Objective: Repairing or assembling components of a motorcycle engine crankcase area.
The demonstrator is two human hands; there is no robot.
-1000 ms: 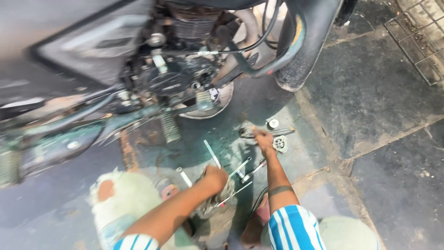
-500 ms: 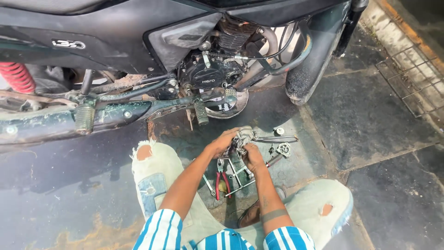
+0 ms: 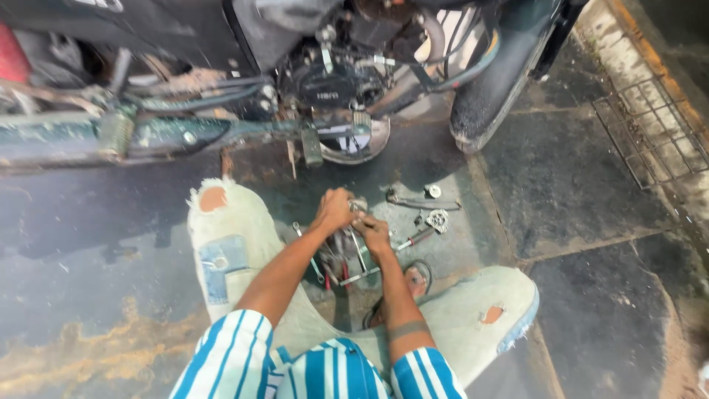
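I squat on a stone floor beside a motorcycle [image 3: 325,81]. My left hand [image 3: 334,210] and my right hand [image 3: 374,233] meet low in front of me, both closed around a small metal part [image 3: 358,205] held between them. Directly under the hands lies a heap of spanners and other metal tools [image 3: 347,262], some with red handles. What exactly the part is stays hidden by the fingers.
A lever-shaped metal piece [image 3: 417,199] and a small sprocket-like part [image 3: 437,220] lie on the floor to the right. The motorcycle's front tyre [image 3: 495,111] stands ahead right. A metal grate [image 3: 653,137] covers a drain at far right. My knees flank the tools.
My hands came together from apart and lifted off the tool heap toward the small part. The view has tilted down and closer; the motorcycle now sits higher in view.
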